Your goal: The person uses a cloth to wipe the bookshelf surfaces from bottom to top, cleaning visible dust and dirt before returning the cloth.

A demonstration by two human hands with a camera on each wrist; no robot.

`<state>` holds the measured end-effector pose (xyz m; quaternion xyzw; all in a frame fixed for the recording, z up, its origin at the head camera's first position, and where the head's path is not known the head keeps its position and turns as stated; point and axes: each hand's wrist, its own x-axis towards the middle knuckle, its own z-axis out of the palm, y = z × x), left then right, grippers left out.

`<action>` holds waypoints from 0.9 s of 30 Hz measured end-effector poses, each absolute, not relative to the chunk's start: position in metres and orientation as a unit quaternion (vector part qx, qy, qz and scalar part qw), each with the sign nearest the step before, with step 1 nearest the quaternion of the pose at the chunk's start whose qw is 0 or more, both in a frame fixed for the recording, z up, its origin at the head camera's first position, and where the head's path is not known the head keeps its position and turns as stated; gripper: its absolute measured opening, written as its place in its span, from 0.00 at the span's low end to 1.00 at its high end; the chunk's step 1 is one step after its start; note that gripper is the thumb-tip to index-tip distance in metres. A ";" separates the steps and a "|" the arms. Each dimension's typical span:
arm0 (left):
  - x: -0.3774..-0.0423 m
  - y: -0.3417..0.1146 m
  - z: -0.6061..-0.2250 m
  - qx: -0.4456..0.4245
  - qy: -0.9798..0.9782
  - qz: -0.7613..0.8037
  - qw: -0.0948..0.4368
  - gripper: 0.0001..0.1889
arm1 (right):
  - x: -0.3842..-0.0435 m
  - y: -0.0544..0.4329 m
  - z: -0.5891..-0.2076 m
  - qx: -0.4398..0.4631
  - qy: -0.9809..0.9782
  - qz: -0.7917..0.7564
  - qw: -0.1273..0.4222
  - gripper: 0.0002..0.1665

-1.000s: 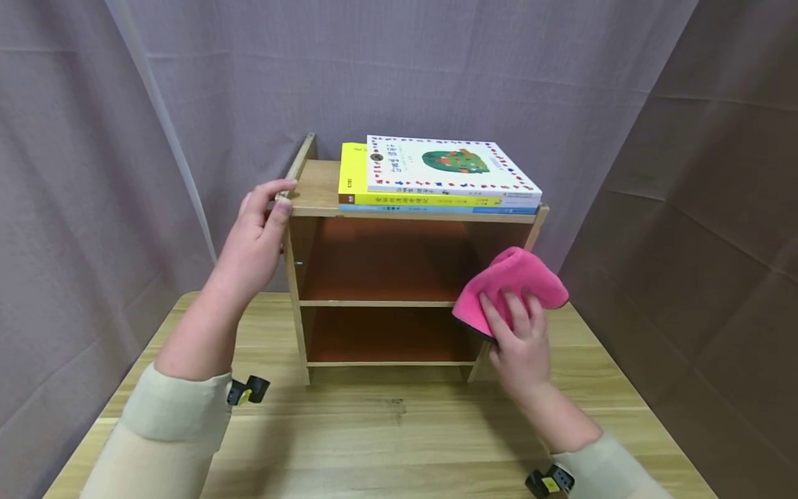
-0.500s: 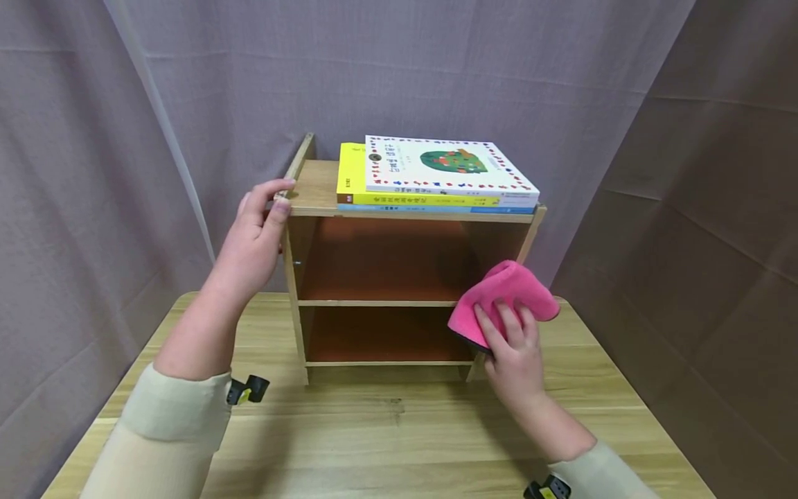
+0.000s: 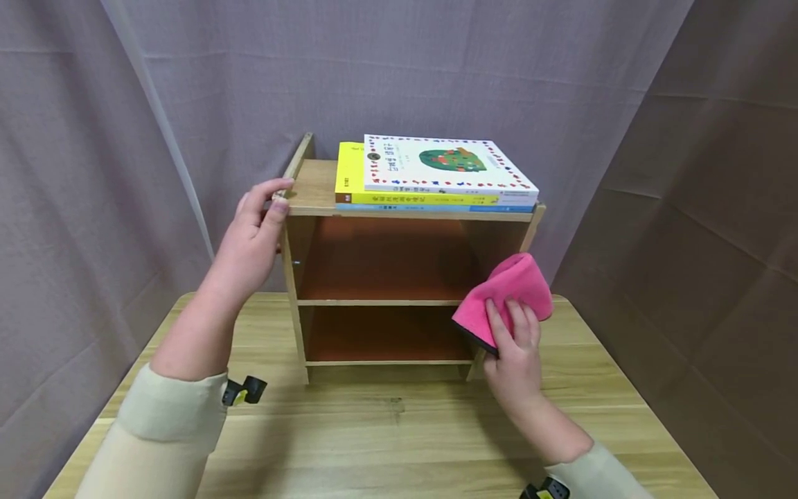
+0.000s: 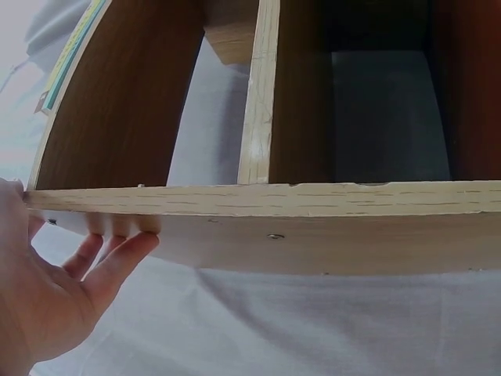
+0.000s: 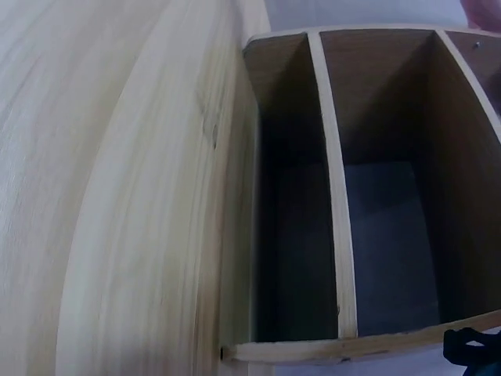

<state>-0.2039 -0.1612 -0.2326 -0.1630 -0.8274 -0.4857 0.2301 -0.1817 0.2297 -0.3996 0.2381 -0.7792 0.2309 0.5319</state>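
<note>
A small wooden bookshelf point(image 3: 380, 302) stands on the table, its shelves facing me. My left hand point(image 3: 249, 235) grips its upper left corner, thumb on the front edge; in the left wrist view the fingers of that hand point(image 4: 63, 290) lie along the outside of the side panel point(image 4: 313, 243). A pink cloth point(image 3: 517, 284) with a dark hem is in my right hand point(image 3: 514, 360), held against the front edge of the right side panel. The cloth hides part of that panel. The right wrist view shows the shelf compartments point(image 5: 383, 235) but not clearly the right hand.
A stack of books point(image 3: 436, 173), white over yellow over blue, lies on the bookshelf's top board. The light wooden table point(image 3: 349, 443) extends in front and to both sides. Grey curtains point(image 3: 436, 69) hang behind and at the sides.
My right hand and the pink cloth moved slightly down and left along the right panel, and the cloth's upper part has since shifted up a little. My left hand stays at the corner.
</note>
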 end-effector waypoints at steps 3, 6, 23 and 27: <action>-0.203 -0.163 -0.235 -0.172 -0.826 -0.490 0.220 0.26 | -0.180 0.228 -0.398 0.220 -0.783 0.258 0.520 0.42; -0.201 -0.164 -0.243 -0.179 -0.822 -0.499 0.206 0.29 | -0.177 0.226 -0.396 0.204 -0.781 0.286 0.517 0.41; -0.181 -0.165 -0.327 -0.114 -0.848 -0.499 0.138 0.43 | -0.172 0.217 -0.361 0.154 -0.740 0.412 0.510 0.41; -0.180 -0.160 -0.340 -0.107 -0.840 -0.516 0.130 0.43 | -0.173 0.214 -0.347 0.159 -0.715 0.431 0.527 0.40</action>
